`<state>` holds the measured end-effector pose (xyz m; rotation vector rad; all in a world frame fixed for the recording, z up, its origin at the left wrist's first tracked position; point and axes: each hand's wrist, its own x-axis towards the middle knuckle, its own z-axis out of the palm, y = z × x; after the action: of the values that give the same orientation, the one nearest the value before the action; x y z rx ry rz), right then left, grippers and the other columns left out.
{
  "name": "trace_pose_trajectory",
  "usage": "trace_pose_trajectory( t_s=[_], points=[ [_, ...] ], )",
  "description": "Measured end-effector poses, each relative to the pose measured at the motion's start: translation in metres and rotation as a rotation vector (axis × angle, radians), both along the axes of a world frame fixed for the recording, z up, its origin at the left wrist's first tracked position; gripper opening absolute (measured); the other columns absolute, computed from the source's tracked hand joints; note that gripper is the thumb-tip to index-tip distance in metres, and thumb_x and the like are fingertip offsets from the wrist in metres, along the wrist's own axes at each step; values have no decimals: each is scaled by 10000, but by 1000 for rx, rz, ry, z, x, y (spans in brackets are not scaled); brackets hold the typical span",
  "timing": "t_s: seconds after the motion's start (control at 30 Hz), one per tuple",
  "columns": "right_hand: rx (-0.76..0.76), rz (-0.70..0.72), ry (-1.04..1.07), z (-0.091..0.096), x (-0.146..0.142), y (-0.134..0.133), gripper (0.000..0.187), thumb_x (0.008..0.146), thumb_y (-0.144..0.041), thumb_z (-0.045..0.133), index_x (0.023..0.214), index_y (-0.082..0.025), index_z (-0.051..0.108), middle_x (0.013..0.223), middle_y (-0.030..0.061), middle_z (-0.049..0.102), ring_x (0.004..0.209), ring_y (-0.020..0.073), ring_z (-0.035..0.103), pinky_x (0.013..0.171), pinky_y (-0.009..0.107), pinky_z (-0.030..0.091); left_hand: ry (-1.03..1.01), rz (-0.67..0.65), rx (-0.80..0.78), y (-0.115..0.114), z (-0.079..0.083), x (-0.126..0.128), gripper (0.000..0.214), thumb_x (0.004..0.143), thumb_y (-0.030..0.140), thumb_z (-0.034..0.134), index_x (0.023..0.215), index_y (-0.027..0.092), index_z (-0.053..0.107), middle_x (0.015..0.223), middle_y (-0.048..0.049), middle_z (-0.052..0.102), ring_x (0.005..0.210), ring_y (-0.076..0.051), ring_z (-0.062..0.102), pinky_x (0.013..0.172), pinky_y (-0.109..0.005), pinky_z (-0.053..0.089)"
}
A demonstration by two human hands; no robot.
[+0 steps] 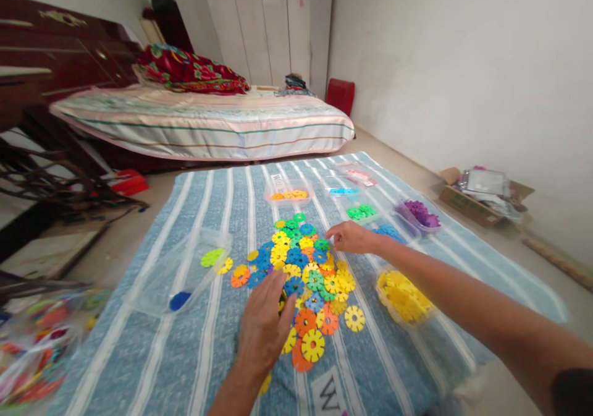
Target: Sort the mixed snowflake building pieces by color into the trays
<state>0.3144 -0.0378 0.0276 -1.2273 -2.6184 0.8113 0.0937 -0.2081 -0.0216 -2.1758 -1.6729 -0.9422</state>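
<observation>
A loose pile of flower-shaped plastic discs [306, 274] in yellow, blue, green and orange lies on the striped cloth. At the pile's near left edge rests my left hand [263, 317], its fingers stretched forward and the thumb apart, with discs showing between them. My right hand [352, 238] reaches in over the far right edge of the pile, fingers curled to a pinch. Its fingertips are beside a green disc [321, 244]; what they hold, if anything, is too small to make out. Right of the pile stands a clear tub of yellow discs [404, 295].
Clear tubs hold orange discs [290, 195], green discs [361, 212] and purple discs [420, 214]. On the left, a clear container [160, 274] has a blue disc in it. A bed [222, 125] stands beyond the cloth, and a cardboard box [482, 203] sits by the wall.
</observation>
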Motion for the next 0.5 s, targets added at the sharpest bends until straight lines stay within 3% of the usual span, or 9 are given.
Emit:
trace_pose_trajectory(
  t_s=[0.17, 0.33, 0.5],
  points=[
    [53, -1, -55, -2, 2, 4, 334, 704, -163, 589, 1028, -164, 670, 772, 7, 675, 685, 124, 604, 604, 191, 407, -51, 117, -7, -8, -7, -19, 319, 845, 292, 488, 1142, 178, 512, 1101, -110, 632, 1045, -225, 583, 896, -398, 490],
    [106, 32, -243, -7, -22, 7, 387, 745, -280, 585, 1125, -222, 626, 926, 25, 693, 838, 162, 618, 679, 211, 418, -77, 184, -28, -13, -16, -26, 258, 842, 313, 482, 1051, 184, 560, 1064, -107, 647, 1008, -226, 603, 876, -399, 508],
    [94, 33, -332, -12, -40, 16, 236, 701, -334, 623, 875, -202, 713, 872, 45, 699, 830, 198, 627, 628, 226, 416, -122, 212, -43, -13, -19, -25, 247, 838, 336, 480, 1014, 198, 585, 1068, -100, 650, 997, -228, 612, 866, -410, 518]
  ],
)
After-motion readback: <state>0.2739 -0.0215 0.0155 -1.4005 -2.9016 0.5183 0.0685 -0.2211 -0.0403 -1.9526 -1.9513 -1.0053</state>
